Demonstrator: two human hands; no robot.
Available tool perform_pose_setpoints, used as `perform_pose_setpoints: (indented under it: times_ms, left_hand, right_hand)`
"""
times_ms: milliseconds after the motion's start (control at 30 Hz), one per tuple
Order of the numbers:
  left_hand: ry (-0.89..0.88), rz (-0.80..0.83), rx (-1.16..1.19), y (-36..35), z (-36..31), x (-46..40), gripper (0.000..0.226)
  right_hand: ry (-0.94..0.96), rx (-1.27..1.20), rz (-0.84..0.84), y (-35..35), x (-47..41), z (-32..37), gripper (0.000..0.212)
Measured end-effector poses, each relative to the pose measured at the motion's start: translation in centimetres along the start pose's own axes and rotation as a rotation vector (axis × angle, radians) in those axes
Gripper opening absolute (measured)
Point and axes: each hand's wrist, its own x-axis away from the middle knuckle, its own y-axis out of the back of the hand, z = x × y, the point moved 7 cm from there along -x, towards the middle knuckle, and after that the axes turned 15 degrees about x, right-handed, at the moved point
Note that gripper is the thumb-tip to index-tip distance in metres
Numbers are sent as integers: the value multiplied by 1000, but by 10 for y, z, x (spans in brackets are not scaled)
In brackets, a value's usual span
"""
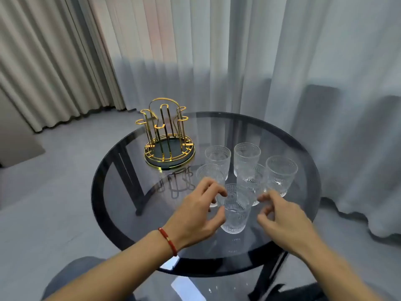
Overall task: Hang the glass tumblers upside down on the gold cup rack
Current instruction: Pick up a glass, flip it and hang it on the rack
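Several clear ribbed glass tumblers stand upright, clustered on the right half of a round dark glass table point(121, 192). The nearest tumbler point(235, 210) stands between my hands. My left hand point(199, 211), with a red cord on the wrist, has its fingers spread just left of that glass, close to it but not gripping. My right hand point(282, 218) hovers just right of it, fingers curled apart and holding nothing. The gold cup rack point(168, 135) stands empty on its round dark base at the table's far left.
Other tumblers stand behind the near one, among them a far right glass point(281, 173) and a back glass point(247, 158). Long curtains point(238, 61) hang right behind the table. Grey floor point(54, 181) lies to the left. My knees show at the bottom edge.
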Motion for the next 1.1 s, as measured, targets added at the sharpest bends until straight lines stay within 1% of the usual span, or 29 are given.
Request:
perform_pose_setpoints:
  times_ms: [33,67,100,133,167,233,333,367,433,500,533,600,633,667,767,867,933,1000,1067,1100]
  left_hand:
    - [21,-28,25,-3,0,2,21]
    - [55,-63,12,-3,0,2,24]
    - [69,-85,2,-6,1,5,29]
    - [97,-95,5,-10,1,7,34]
    - [109,-111,9,-13,2,8,39]
    - [139,-156,31,-14,1,8,48]
    - [193,-209,3,-12,-6,6,61]
    - [198,-225,4,-10,-10,5,62]
    - [209,-270,67,2,-16,-1,65]
    - [239,-331,183,24,-17,-10,66]
    - [267,-364,287,36,-14,-15,66]
    - [339,-436,638,57,-2,-28,67]
    - [374,-469,812,63,6,-34,69]
    - [393,-501,934,69,16,-39,72]
    - [417,-569,1096,84,46,-49,74]
    - [438,-603,1231,92,81,-49,66]
    - [450,-611,1275,95,102,-48,68]
    - [443,-603,1279,98,119,-51,73]
    - [455,-568,1197,100,134,-52,71]
    - [469,-546,1104,103,142,-50,70]
  right_hand:
    - [17,-27,142,-12,-1,0,38]
    - [74,-46,267,-20,0,8,47]
    - [128,-67,344,-27,2,15,52]
    - [151,-105,398,-29,3,23,51]
    - [172,-132,401,-29,2,31,50]
    - [133,-151,372,-25,-3,38,53]
    - [135,-13,285,-9,-5,43,67]
    - [169,-6,236,-1,-4,43,65]
    - [266,-96,119,16,0,46,56]
    - [339,-230,-15,33,3,53,52]
    - [343,-301,-81,40,2,57,54]
    - [319,-446,-161,50,-5,68,59]
    - [288,-520,-158,51,-11,74,59]
    - [248,-581,-139,51,-21,82,58]
    - [99,-639,-56,48,-59,108,53]
    - [-6,-652,52,38,-97,130,57]
    - [-28,-693,133,27,-118,141,61]
    - [-42,-701,174,22,-134,146,62]
    - [-38,-669,158,24,-148,144,58]
    - [-38,-652,126,28,-154,141,58]
